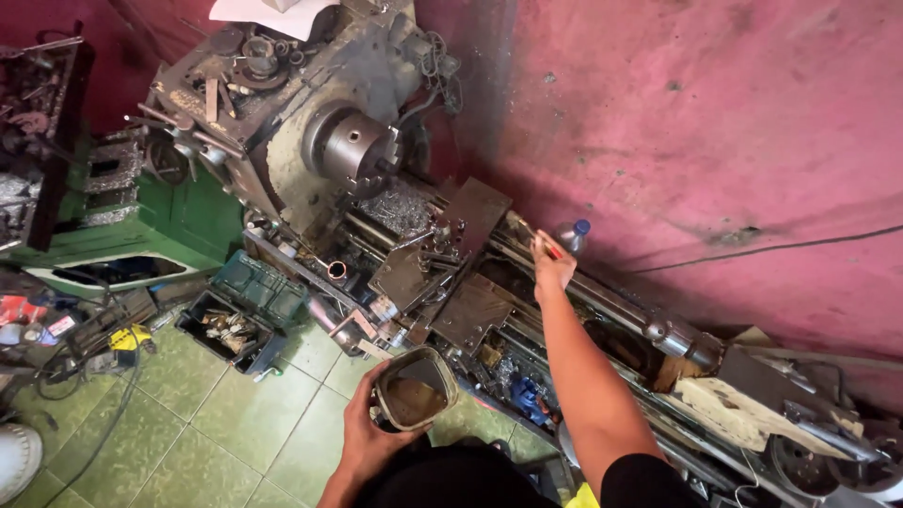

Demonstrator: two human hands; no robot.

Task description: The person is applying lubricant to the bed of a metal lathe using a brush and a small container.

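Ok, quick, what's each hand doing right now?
Left hand: closed around a cut-open container with brownish liquid.
Right hand: closed on a small red-handled tool over the lathe, beside a plastic bottle.

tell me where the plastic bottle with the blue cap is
In the head view, the plastic bottle stands at the back of the lathe against the pink wall, just beyond the right hand.

The lathe (pixel 395 226) is dull, oil-stained metal with a smoother steel chuck (pixel 353 149) and glinting metal swarf (pixel 400 207), the cut-open container (pixel 414 388) looks like grimy matt plastic, the bottle (pixel 571 235) clear glossy plastic, the floor (pixel 216 433) worn green tile, and the wall (pixel 696 122) rough pink plaster.
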